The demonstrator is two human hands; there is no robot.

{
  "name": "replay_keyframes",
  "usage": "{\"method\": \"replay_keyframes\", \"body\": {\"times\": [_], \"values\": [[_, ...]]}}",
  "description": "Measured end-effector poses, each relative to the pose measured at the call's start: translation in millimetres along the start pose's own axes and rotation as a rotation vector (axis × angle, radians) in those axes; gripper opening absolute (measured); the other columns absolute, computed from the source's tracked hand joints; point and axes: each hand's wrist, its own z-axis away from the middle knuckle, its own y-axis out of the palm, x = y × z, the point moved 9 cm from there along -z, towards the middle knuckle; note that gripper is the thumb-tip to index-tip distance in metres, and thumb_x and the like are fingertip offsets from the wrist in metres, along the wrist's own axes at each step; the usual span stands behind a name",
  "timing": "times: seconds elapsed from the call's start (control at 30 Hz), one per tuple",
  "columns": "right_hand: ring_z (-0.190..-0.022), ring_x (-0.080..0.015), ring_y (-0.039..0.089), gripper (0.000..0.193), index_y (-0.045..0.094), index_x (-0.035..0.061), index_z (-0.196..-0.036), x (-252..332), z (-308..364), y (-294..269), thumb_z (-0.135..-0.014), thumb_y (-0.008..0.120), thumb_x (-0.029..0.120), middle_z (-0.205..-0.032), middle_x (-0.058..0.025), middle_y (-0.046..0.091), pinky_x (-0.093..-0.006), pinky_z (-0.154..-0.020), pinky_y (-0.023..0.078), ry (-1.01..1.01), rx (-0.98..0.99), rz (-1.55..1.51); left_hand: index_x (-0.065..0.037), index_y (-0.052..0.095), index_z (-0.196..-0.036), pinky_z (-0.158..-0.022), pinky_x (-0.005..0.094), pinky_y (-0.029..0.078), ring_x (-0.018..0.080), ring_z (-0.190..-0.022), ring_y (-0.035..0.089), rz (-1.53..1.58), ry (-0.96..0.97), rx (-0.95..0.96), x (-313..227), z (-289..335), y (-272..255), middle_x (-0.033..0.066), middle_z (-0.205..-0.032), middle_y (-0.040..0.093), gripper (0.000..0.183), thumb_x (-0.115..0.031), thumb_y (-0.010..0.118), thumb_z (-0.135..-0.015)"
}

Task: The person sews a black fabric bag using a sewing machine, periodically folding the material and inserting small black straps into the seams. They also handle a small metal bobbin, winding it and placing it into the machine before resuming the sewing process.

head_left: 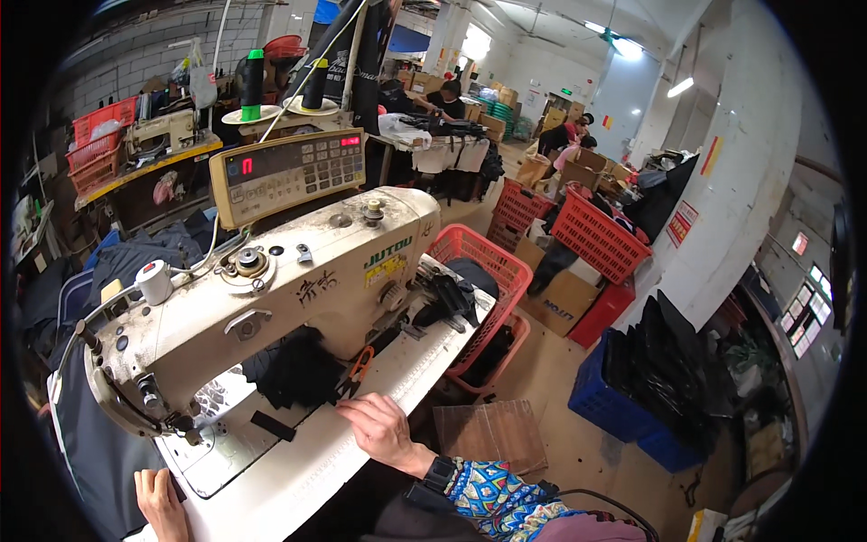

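Observation:
A cream sewing machine [307, 289] stands on a white worktable [361, 452]. My left hand [161, 506] lies at the table's near left, fingers outstretched, with a dark edge of something beside them. My right hand [384, 434] rests on the table's front part, fingers loosely bent and their undersides hidden. Just beyond its fingertips lie scissors with orange handles [361, 361]; I cannot tell whether the fingers touch the blades. A small black strip [273, 425] lies near the needle plate [217, 452]. Bunched black fabric [293, 366] sits under the machine's arm.
Black pieces [442, 303] lie at the table's right end, beside a red basket [492, 262]. A control panel [289, 176] and thread cones [254, 86] stand behind the machine. Blue crates [614, 393] with black pieces stand right, by flattened cardboard [488, 434]. People work farther back.

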Motion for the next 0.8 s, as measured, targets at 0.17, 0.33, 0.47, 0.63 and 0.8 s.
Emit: {"method": "replay_keyframes", "body": {"times": [0.17,0.33,0.47,0.63,0.8], "values": [[-0.073,-0.0301,0.059,0.017,0.071,0.0006,-0.09,5.2,3.4,11.6,-0.077,0.061,0.0,-0.078,-0.0112,0.063,-0.0421,-0.066,0.045,-0.165,0.039,0.067,0.0,0.061,-0.078,-0.067,0.0425,0.043,0.0318,-0.078,0.054,0.093,-0.096,-0.138,4.8,29.4,3.2,0.013,-0.077,0.053,0.011,0.005,0.061,-0.068],[-0.093,-0.0341,0.065,0.033,0.072,-0.0012,-0.095,-12.5,-4.4,-6.7,-0.071,0.053,-0.012,-0.099,-0.0139,0.072,-0.0427,-0.087,0.051,0.005,0.053,0.006,-0.004,0.069,-0.093,-0.069,0.0389,0.047,0.0274,-0.077,0.056,0.082,-0.012,-0.115,-34.1,29.3,0.1,0.0081,-0.081,0.057,0.02,0.003,0.071,-0.074],[-0.093,-0.0335,0.065,0.029,0.071,-0.003,-0.093,-5.8,-7.7,5.2,-0.072,0.056,-0.014,-0.099,-0.0144,0.072,-0.0412,-0.086,0.051,-0.02,0.06,-0.038,-0.003,0.07,-0.101,-0.072,0.0384,0.047,0.0269,-0.08,0.058,0.067,-0.082,-0.113,-34.1,49.9,-7.3,0.0071,-0.087,0.062,0.024,0.0,0.072,-0.077],[-0.093,-0.0334,0.065,0.028,0.071,-0.0028,-0.092,2.8,-2.1,7.2,-0.072,0.056,-0.015,-0.099,-0.014,0.072,-0.041,-0.086,0.051,-0.021,0.057,-0.035,-0.002,0.071,-0.092,-0.061,0.0371,0.052,0.0238,-0.073,0.067,0.447,0.186,-0.313,-92.5,92.7,-30.0,0.0067,-0.088,0.068,0.015,-0.007,0.074,-0.079],[-0.093,-0.0317,0.065,0.027,0.072,-0.0008,-0.091,27.0,1.1,7.5,-0.072,0.057,-0.014,-0.099,-0.0121,0.073,-0.0401,-0.085,0.049,-0.063,0.088,0.005,-0.001,0.068,-0.105,-0.07,0.0305,0.054,0.0197,-0.082,0.068,0.662,0.331,0.176,-146.0,136.7,65.2,0.0087,-0.088,0.066,0.018,-0.015,0.065,-0.093]]}}
